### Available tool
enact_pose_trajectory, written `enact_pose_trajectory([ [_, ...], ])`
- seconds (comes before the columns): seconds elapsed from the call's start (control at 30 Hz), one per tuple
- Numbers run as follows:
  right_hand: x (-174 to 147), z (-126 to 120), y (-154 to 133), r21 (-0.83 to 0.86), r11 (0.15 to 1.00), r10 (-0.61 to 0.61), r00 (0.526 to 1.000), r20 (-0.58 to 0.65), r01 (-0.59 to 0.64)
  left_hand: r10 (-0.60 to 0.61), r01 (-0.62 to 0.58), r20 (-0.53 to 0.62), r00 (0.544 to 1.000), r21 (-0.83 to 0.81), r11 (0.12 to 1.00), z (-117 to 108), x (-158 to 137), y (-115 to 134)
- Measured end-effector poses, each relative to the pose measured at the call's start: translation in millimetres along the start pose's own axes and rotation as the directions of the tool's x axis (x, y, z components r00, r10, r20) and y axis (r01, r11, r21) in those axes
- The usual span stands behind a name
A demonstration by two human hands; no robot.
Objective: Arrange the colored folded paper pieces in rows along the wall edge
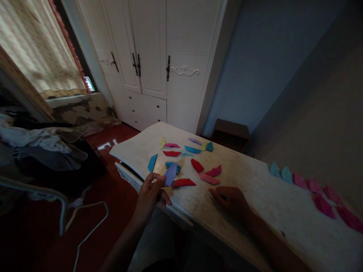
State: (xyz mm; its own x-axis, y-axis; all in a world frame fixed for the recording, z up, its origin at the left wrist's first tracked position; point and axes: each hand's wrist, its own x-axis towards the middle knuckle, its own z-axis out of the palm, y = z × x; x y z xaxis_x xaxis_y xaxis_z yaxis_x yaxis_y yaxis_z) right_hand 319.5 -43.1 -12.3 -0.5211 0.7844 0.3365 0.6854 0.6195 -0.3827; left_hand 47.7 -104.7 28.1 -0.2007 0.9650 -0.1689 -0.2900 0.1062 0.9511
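Head view: a pointed lavender folded-paper piece point(170, 175) is clamped in the left hand point(150, 190) above the white table point(241, 168), the right hand's point(234, 201) fingers are curled together, teal and pink folded-paper shapes point(324, 206) seem already lined up, and flat multicoloured paper pieces point(184, 183) are left scattered.

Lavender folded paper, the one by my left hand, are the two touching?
Touching. The head view shows the left hand holding the lavender folded paper at its near end, with the thumb against it.
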Motion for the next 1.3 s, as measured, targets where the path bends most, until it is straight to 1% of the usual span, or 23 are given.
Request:
enact_pose_trajectory([
  [0.1, -1, 1, 1, -0.009, 1.0, -0.004, 1.0, -0.005, 0.004, -0.011, 0.014, 0.04, 0.999, -0.077, 0.997, 1, 0, -3],
  [0.23, -1, 2, 4, -0.027, 0.999, -0.022, 1.0, 0.005, 0.022, 0.007, 0.003, 0.082, 0.997, -0.121, 0.993, 4, 1, -7],
  [0.37, -1, 3, 4, -0.037, 0.999, -0.019, 1.0, 0.004, 0.019, 0.034, -0.027, 0.054, 0.998, -0.132, 0.991, 10, 3, -9],
  [0.5, -1, 2, 3, -0.032, 0.999, -0.018, 1.0, 0.001, 0.019, 0.024, -0.017, 0.044, 0.999, -0.143, 0.99, 15, 2, -9],
  [0.63, -1, 1, 2, -0.026, 0.999, -0.018, 1.0, 0.015, 0.018, 0.016, -0.01, 0.043, 0.999, -0.142, 0.99, 16, 4, -12],
  [0.77, -1, 1, 2, -0.033, 0.999, -0.016, 1.0, 0.017, 0.017, 0.04, -0.035, 0.034, 0.999, -0.151, 0.988, 16, 7, -14],
  [0.97, -1, 1, 3, -0.037, 0.999, -0.026, 0.999, 0.026, 0.027, 0.034, -0.036, -0.018, 0.999, -0.134, 0.99, 19, 8, -17],
  [1.03, -1, 1, 2, -0.033, 0.999, -0.031, 0.999, 0.02, 0.032, 0.038, -0.042, -0.039, 0.998, -0.111, 0.993, 17, 9, -17],
  [1.1, -1, 1, 3, -0.029, 0.999, -0.031, 0.999, 0.018, 0.032, 0.059, -0.065, -0.086, 0.995, -0.068, 0.996, 11, 12, -15],
  [1.17, -1, 1, 3, -0.031, 0.999, -0.025, 0.999, 0.023, 0.026, 0.137, -0.131, -0.167, 0.976, 0.046, 0.99, 0, 17, -12],
  [1.2, -1, 1, 3, -0.034, 0.999, -0.021, 0.999, 0.028, 0.022, 0.215, -0.187, -0.209, 0.954, 0.144, 0.972, -6, 20, -9],
  [1.23, -1, 1, 3, -0.039, 0.999, -0.017, 0.999, 0.032, 0.019, 0.323, -0.255, -0.246, 0.914, 0.271, 0.928, -12, 24, -7],
  [1.27, -1, 1, 2, -0.042, 0.999, -0.016, 0.999, 0.036, 0.017, 0.447, -0.32, -0.258, 0.857, 0.414, 0.852, -18, 28, -5],
  [1.3, -1, 1, 2, -0.043, 0.999, -0.017, 0.999, 0.036, 0.019, 0.575, -0.38, -0.229, 0.785, 0.555, 0.74, -24, 33, -3],
])
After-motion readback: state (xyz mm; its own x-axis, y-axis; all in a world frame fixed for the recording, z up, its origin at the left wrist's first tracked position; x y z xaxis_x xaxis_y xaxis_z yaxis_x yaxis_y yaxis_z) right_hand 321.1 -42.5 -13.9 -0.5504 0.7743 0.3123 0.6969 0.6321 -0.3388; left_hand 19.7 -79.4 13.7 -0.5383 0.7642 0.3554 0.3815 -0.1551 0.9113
